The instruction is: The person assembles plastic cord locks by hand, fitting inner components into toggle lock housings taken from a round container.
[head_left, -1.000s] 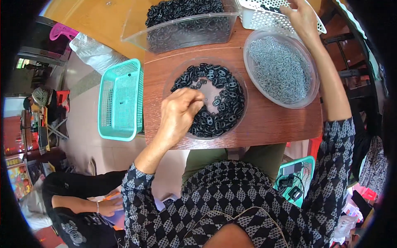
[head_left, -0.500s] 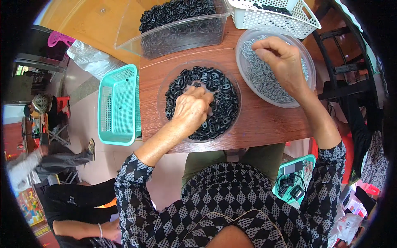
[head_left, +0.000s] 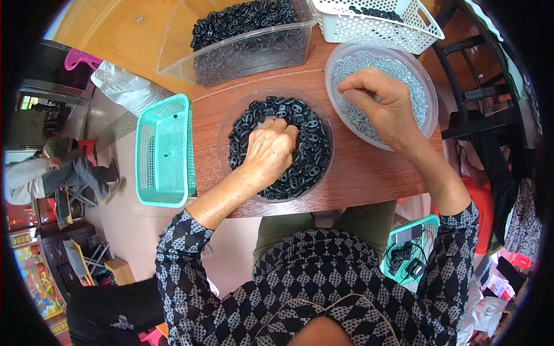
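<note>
My left hand [head_left: 269, 144] reaches into a clear round bowl [head_left: 224, 151] of small black oval pieces [head_left: 309, 141] with two holes each. Its fingers curl down among the pieces, so their tips and anything between them are hidden. Above a second clear bowl [head_left: 434, 102], filled with small silvery metal pins or screws [head_left: 369, 60], I hold my right hand [head_left: 384, 104]. Thumb and forefinger there come together in a pinch; whatever they might grip is too small to make out.
A clear bin [head_left: 248, 60] heaped with more black pieces and a white perforated basket [head_left: 378, 29] stand at the table's far side. Left of the table is a turquoise basket [head_left: 164, 153]; another [head_left: 428, 242] with cables sits low right. A person [head_left: 63, 173] walks at far left.
My right hand has shifted slightly left and down over the metal parts, still pinched. My left hand stays in the black pieces. At far left the walking person has moved up the picture.
</note>
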Motion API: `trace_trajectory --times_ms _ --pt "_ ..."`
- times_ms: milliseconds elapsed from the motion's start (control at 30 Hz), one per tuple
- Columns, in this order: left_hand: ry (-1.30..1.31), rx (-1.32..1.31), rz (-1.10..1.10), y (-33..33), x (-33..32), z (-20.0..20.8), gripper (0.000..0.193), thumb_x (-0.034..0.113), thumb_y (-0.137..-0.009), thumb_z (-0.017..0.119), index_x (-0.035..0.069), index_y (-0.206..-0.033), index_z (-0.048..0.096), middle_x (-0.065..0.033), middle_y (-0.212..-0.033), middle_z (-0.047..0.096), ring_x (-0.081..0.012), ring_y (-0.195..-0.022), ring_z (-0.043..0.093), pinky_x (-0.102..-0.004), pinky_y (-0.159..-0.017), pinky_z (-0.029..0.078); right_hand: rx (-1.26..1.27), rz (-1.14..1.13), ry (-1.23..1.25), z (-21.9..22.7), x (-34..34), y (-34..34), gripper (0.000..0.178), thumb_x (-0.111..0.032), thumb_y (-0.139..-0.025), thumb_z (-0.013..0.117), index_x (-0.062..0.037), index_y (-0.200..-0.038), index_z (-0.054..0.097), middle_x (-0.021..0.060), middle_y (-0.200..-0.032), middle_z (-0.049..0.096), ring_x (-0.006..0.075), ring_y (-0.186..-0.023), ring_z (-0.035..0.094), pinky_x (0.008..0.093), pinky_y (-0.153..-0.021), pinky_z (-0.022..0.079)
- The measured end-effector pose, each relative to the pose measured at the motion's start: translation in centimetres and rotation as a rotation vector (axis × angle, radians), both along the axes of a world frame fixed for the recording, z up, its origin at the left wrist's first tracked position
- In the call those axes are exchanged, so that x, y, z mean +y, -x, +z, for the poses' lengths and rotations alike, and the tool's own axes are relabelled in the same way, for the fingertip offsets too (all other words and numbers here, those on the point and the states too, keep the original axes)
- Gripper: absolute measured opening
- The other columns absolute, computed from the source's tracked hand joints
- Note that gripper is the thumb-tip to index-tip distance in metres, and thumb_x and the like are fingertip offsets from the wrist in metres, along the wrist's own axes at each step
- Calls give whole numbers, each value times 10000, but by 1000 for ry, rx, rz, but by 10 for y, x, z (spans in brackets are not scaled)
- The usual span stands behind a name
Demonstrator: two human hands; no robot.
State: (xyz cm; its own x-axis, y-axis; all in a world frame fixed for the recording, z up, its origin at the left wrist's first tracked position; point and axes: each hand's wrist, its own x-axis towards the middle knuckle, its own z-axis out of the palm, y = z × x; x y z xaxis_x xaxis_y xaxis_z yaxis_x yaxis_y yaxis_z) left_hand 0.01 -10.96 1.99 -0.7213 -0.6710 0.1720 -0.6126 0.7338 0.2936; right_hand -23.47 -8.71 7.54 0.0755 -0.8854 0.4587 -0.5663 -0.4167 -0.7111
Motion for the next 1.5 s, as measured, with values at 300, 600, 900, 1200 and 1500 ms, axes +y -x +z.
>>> trace_trajectory --times_ms 300,600,900,1200,1500 --pt "-234 -86 152 -41 14 13 154 65 -628 678 9 -740 590 -167 -764 607 -353 -783 601 -433 -686 471 -98 48 -76 -24 -2 -16 95 -25 -786 636 -5 -876 661 116 -812 642 219 -753 627 313 -675 484" --pt "-446 50 266 -60 32 15 135 -17 -611 632 -1 -675 514 -161 -698 590 -358 -729 597 -436 -652 465 -171 36 -253 -51 3 -16 105 -50 -783 652 -5 -876 673 121 -839 668 205 -762 640 309 -685 493" --pt "-671 482 287 -27 36 45 107 -45 -728 621 20 -766 545 -7 -732 534 -70 -632 496 -235 -559 418 -287 205 -270 -19 37 -51 117 -21 -785 666 -4 -901 661 37 -808 607 96 -729 546 236 -652 432" --pt "-864 1151 434 -13 59 50 66 -12 -813 658 -11 -866 619 -21 -848 613 -81 -714 565 -207 -627 471 -704 220 -561 -25 45 -81 37 -23 -806 623 9 -824 625 28 -750 625 78 -710 584 236 -624 463" --pt "-873 1347 627 -38 91 29 110 58 -879 613 -39 -925 586 -108 -828 641 -126 -670 595 -225 -587 491 -844 315 -542 -40 62 -119 42 -13 -813 603 9 -847 613 83 -764 645 141 -696 621 278 -649 483"
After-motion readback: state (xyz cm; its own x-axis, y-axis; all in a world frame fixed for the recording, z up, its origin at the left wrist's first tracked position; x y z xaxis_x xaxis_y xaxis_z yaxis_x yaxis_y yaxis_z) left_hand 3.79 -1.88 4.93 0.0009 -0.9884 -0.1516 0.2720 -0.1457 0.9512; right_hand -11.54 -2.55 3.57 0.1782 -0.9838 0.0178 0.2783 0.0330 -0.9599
